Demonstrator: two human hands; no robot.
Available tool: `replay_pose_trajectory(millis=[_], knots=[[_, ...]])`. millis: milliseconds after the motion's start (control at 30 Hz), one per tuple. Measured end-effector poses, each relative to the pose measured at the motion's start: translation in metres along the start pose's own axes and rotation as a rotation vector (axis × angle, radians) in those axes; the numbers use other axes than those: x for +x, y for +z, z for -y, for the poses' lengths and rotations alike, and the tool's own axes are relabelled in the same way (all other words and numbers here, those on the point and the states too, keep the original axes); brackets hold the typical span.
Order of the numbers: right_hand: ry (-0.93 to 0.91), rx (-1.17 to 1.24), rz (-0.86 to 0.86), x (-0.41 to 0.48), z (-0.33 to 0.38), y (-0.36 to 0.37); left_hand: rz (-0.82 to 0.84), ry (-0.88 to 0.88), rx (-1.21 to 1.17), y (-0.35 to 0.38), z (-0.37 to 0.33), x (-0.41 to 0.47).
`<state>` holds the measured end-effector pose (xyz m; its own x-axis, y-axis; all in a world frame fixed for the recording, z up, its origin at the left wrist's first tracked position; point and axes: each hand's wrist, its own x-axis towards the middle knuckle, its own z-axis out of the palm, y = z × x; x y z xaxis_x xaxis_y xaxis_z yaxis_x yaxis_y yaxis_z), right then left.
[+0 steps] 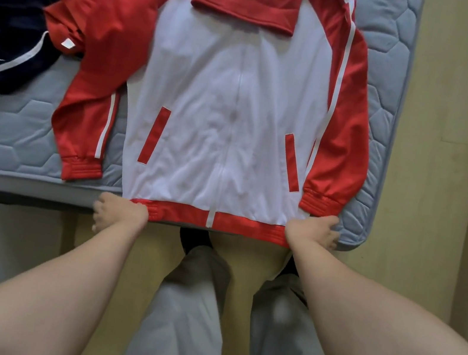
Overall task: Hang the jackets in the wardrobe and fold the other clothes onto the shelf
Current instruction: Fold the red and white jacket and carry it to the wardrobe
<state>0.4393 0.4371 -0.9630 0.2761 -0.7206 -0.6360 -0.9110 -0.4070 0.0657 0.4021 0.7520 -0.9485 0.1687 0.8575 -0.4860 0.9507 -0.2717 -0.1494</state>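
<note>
A white track jacket (224, 119) with red sleeves, red collar and red hem lies spread flat, front up and zipped, on the grey quilted mattress (6, 134). Its hem hangs slightly over the mattress's near edge. My left hand (118, 211) grips the hem's left corner. My right hand (312, 230) grips the hem's right corner, beside the red right cuff. Both sleeves lie along the jacket's sides.
A red garment (78, 9) is bunched at the jacket's upper left. A dark navy garment with white piping (7, 21) lies at the far left of the mattress. Yellowish floor (432, 181) runs along the right. My legs in grey trousers (187, 325) stand below.
</note>
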Motion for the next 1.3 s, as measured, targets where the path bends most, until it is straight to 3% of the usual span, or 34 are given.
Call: replay_pose_trajectory(millis=[100,167,367,500,633,700,833,1033,1200,1300], knots=[[-0.088,0.023,-0.147,0.010,0.012,-0.004,-0.221,0.292,0.111,0.000,-0.021,-0.019],[-0.127,0.105,-0.150,0.019,0.020,-0.006,-0.194,0.520,0.087,0.008,-0.034,-0.031],[-0.012,0.340,-0.198,0.044,0.038,-0.016,0.365,0.769,-0.129,0.035,-0.073,-0.077],[0.157,0.702,-0.067,0.031,0.036,-0.025,0.693,0.659,-0.349,0.041,-0.094,-0.115],[0.260,1.141,0.421,-0.024,0.028,-0.027,1.047,0.393,-0.549,0.032,-0.108,-0.140],[0.318,1.281,0.649,-0.051,0.027,-0.029,1.106,0.323,-0.585,0.025,-0.111,-0.143],[0.349,1.299,0.832,-0.077,0.026,-0.028,1.089,0.276,-0.542,0.002,-0.112,-0.134],[0.085,0.828,1.019,-0.096,0.043,-0.019,0.908,0.407,-0.713,-0.041,-0.109,-0.094],[-0.040,0.519,0.967,-0.089,0.069,-0.004,0.647,0.260,-0.846,-0.041,-0.087,-0.042],[-0.072,0.454,0.908,-0.080,0.086,0.004,0.409,0.266,-0.759,-0.027,-0.074,-0.011]])
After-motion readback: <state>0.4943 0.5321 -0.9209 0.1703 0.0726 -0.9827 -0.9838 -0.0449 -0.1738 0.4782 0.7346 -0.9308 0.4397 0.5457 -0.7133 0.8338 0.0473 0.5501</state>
